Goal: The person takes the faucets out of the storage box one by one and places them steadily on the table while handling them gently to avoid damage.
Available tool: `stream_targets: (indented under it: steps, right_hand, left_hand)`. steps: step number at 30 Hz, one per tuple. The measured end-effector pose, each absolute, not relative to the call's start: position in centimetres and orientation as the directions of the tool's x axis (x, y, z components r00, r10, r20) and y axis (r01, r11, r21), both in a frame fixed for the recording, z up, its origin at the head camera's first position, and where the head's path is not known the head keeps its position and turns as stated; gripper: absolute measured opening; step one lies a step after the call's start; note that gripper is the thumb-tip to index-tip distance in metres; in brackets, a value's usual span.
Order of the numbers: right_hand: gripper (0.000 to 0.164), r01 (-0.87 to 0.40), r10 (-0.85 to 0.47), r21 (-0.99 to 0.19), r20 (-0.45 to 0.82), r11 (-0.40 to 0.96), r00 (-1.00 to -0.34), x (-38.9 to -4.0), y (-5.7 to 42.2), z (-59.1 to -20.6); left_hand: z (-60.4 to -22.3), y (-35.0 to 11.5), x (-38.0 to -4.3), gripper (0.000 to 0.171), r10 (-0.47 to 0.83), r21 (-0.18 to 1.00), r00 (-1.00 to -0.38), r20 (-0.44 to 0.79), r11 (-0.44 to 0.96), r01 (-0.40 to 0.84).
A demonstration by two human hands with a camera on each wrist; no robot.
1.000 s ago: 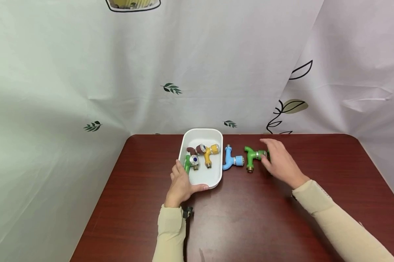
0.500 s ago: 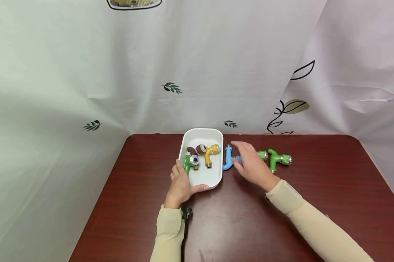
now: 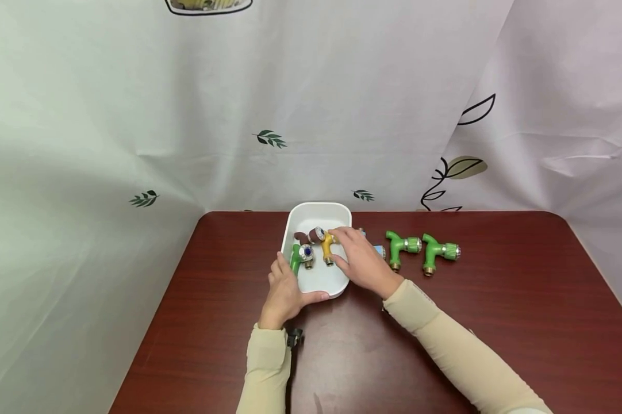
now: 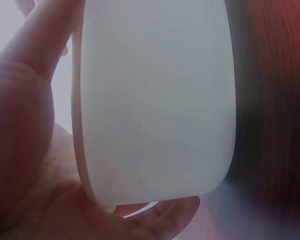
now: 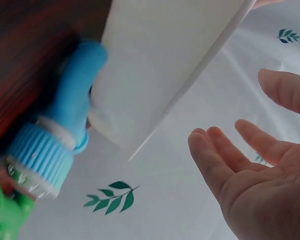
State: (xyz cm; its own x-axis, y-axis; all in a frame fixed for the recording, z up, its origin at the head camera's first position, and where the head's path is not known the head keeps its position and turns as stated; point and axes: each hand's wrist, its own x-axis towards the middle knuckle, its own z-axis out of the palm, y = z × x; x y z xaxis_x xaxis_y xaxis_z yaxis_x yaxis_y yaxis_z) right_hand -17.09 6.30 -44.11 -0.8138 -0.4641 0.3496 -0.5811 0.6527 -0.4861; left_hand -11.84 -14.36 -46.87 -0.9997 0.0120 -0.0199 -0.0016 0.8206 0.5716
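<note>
A white plastic tray stands on the table, with my left hand gripping its near left corner, thumb along the near rim and fingers along the left side. In it lie a yellow tap, a maroon tap and a green tap with a chrome handle. Over the tray's right rim hovers my right hand, fingers spread beside the yellow tap. The right wrist view shows that hand holding nothing. A blue tap lies just right of the tray, mostly hidden under the hand in the head view.
Two green taps lie in a row farther right, one nearer and one beyond it. The dark red wooden table ends at the back against a white patterned curtain.
My right hand has moved left from the green taps, past the blue tap, to above the tray. The left hand, the tray and the taps have stayed in place.
</note>
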Motion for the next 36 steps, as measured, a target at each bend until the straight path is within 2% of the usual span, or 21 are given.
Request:
stream_targets:
  steps: [7,13,19,36]
  right_hand:
    - [0.047,-0.575,-0.485,-0.493,0.311,0.653,-0.817,-17.4,5.0,-43.9]
    - [0.053,-0.575,-0.519,-0.478,0.257,0.664,-0.815,-17.6,3.9,-44.0]
    - [0.056,-0.546,-0.539,-0.523,0.185,0.654,-0.822,-17.6,3.0,-44.3]
    - [0.052,-0.605,-0.642,-0.521,0.134,0.602,-0.755,-18.1,2.0,-45.1]
  left_hand:
    - [-46.8,-14.4,-11.8,0.146,0.013,0.583,-1.000,-0.022,0.812,-0.002]
    - [-46.7,-14.4,-11.8,0.145,0.020,0.580,-1.000,-0.017,0.815,0.006]
    - [-46.8,-14.5,-11.8,0.144,0.026,0.573,-1.000,-0.004,0.819,0.019]
    - [-47.0,-14.5,-11.7,0.143,0.050,0.577,-0.998,0.026,0.815,0.056]
